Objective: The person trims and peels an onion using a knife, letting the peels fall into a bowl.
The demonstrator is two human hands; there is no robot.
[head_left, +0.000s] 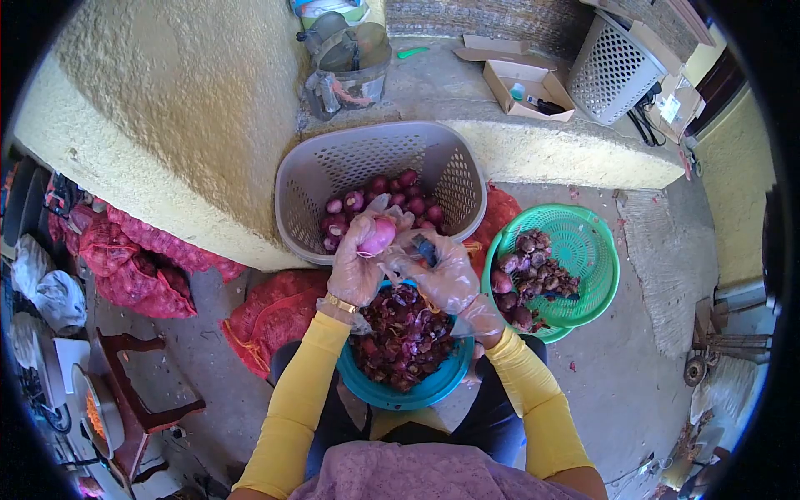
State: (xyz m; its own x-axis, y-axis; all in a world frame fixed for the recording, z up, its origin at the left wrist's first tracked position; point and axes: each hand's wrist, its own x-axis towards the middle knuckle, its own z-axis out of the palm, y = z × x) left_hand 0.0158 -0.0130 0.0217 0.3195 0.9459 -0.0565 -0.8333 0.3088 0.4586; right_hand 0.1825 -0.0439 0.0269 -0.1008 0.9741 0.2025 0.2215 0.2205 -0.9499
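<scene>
My left hand (357, 267), in a clear plastic glove, is closed around a partly peeled red onion (379, 237). My right hand (442, 271), also gloved, is wrapped around a dark blue handle (425, 248), like that of a small knife; no blade can be made out. Both hands are close together above the front rim of a grey plastic basket (292, 179) that holds many purple onions (408, 177). Under my wrists, between my knees, stands a blue basin (367, 390) full of dark onion skins (400, 342).
A green colander (598, 287) at the right holds unpeeled onions and skins. Red mesh sacks (279, 312) lie at the left. On the ledge behind are a cardboard box (542, 81), a grey laundry basket (612, 67) and a plastic container (358, 75). A wooden stool (137, 417) lies lower left.
</scene>
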